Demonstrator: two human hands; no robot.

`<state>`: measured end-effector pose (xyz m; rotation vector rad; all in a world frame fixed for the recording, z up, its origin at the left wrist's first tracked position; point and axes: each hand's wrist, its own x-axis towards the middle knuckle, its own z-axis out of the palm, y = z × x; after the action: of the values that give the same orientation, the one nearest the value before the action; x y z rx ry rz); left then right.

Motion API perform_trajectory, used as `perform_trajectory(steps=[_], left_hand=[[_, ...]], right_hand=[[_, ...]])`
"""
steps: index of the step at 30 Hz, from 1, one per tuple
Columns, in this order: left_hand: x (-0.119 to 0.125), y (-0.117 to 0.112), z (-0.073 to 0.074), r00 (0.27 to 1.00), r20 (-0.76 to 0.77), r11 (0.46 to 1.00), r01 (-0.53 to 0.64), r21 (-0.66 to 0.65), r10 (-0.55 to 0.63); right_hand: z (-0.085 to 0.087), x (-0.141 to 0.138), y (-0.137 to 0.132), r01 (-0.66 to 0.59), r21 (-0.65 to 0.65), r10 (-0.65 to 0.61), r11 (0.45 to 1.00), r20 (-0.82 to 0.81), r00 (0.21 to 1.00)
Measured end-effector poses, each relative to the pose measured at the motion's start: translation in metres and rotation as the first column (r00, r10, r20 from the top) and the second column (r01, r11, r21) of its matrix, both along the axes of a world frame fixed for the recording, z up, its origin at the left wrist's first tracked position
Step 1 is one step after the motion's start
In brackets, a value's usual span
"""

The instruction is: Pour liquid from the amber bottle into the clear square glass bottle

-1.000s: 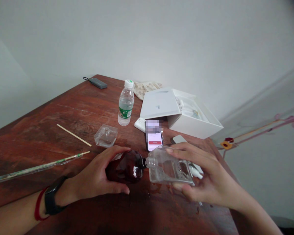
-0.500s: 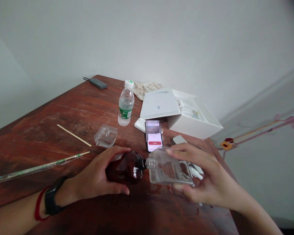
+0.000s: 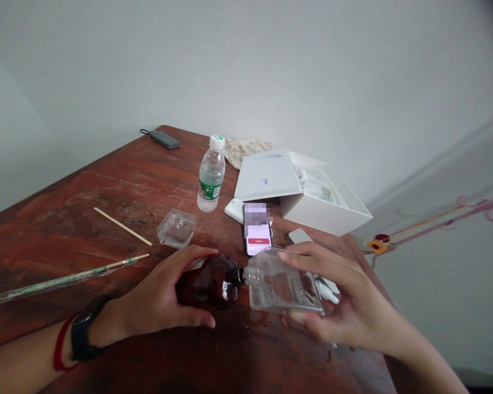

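My left hand [image 3: 160,298] is closed round a dark brown bottle [image 3: 213,282], which lies tipped on its side with its black neck pointing right. In my right hand [image 3: 337,295] is a clear, angular plastic bottle [image 3: 281,284], also tilted sideways, its threaded mouth facing left. The two mouths meet end to end above the table. Some liquid seems to lie inside the clear bottle near its base. Wet spots show on the wood below it. A white nozzle piece [image 3: 327,291] sits partly hidden behind my right fingers.
On the wooden table [image 3: 119,191] stand a water bottle [image 3: 211,174] and a clear plastic piece [image 3: 176,227]. A phone [image 3: 258,230], an open white box [image 3: 320,210], a loose chopstick [image 3: 123,226], wrapped chopsticks [image 3: 66,282] and a grey device [image 3: 164,139] lie around.
Almost nothing differs. Both hands and the two joined bottles keep their pose, and the view has shifted very slightly.
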<state>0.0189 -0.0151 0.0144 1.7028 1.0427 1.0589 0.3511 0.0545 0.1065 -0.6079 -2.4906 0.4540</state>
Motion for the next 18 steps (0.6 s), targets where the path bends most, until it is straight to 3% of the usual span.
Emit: perform_trajectory(steps=[18], left_hand=[[-0.0030,-0.0002,-0.0046,0.995,-0.092,0.999,-0.038,0.026,0.040]], right_hand=[[0.0002,0.0000,-0.0001,0.001,-0.016,-0.001,1.000,-0.017,1.000]])
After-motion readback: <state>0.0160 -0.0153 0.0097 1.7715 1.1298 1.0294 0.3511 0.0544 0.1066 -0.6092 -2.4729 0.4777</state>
